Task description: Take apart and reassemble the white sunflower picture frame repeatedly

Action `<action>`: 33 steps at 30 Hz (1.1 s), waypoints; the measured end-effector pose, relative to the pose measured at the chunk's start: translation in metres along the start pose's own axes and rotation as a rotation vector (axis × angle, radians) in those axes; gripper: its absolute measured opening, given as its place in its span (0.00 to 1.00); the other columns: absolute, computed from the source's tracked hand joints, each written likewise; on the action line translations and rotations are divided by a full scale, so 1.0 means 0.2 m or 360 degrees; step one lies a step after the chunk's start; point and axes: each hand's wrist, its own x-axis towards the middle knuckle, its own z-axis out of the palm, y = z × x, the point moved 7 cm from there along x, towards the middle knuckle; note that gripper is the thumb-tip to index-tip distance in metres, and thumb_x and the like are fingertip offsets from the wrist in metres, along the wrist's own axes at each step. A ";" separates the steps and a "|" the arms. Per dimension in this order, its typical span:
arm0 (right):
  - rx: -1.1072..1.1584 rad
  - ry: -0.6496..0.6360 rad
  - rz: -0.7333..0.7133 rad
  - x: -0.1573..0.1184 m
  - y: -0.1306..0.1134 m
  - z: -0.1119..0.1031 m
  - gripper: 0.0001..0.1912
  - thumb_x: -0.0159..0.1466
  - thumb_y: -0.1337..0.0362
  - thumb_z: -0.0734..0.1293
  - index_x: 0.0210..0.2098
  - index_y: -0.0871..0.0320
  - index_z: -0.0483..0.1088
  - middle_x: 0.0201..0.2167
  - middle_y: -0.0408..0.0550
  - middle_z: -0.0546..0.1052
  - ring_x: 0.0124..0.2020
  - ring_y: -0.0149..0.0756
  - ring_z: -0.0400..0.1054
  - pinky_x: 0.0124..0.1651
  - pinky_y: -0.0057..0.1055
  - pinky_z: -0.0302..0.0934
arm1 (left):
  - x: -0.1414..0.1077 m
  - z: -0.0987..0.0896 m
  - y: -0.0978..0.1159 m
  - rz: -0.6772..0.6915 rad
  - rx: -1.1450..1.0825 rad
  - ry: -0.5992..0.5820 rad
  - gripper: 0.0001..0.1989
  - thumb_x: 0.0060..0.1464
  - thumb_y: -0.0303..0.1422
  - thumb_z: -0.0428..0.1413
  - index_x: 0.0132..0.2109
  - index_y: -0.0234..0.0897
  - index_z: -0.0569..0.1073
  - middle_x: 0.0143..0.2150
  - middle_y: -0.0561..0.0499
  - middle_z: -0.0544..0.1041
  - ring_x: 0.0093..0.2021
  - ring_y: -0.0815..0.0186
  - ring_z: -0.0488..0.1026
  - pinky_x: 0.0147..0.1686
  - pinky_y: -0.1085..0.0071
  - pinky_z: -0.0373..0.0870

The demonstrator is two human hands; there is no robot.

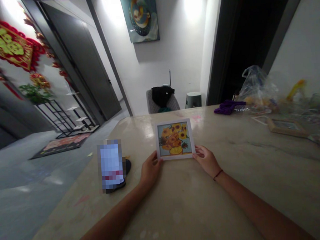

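A white-framed picture [174,140] of sunflowers in a yellow vase faces me over the middle of the table. My left hand [151,169] grips its lower left corner, fingers partly hidden behind the frame. At the lower right corner, my right hand [205,160] pinches the frame between thumb and fingers; a thin dark band circles that wrist. Whether the frame's lower edge rests on the table or is lifted, I cannot tell.
On the left of the table [180,205] stands a phone [111,165] with a blurred screen, on a dark stand. Far right lie a purple cloth [227,107], a clear plastic bag [257,88] and a wooden frame [286,127]. Beyond the table is a chair [151,100].
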 end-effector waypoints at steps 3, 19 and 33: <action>0.0108 -0.0042 0.0067 0.00 0.02 0.02 0.18 0.48 0.61 0.66 0.39 0.60 0.68 0.36 0.53 0.77 0.36 0.40 0.72 0.42 0.38 0.66 | 0.00 -0.03 -0.02 -0.0018 0.0016 0.0128 0.23 0.45 0.29 0.55 0.51 0.34 0.68 0.43 0.45 0.76 0.44 0.61 0.73 0.46 0.64 0.68; 0.0352 -0.0137 0.0171 -0.09 -0.12 0.10 0.19 0.44 0.55 0.72 0.29 0.58 0.64 0.30 0.51 0.78 0.33 0.40 0.73 0.38 0.37 0.67 | 0.00 -0.03 0.00 0.0300 0.0481 0.0204 0.36 0.45 0.28 0.56 0.61 0.35 0.52 0.58 0.40 0.64 0.58 0.56 0.61 0.56 0.56 0.58; 0.0856 -0.0109 0.0106 -0.20 -0.29 0.20 0.18 0.48 0.56 0.71 0.34 0.55 0.64 0.37 0.47 0.76 0.40 0.38 0.71 0.44 0.36 0.65 | -0.05 0.08 0.09 0.0807 0.0830 -0.0054 0.26 0.52 0.22 0.47 0.58 0.40 0.61 0.60 0.46 0.63 0.61 0.58 0.56 0.56 0.56 0.60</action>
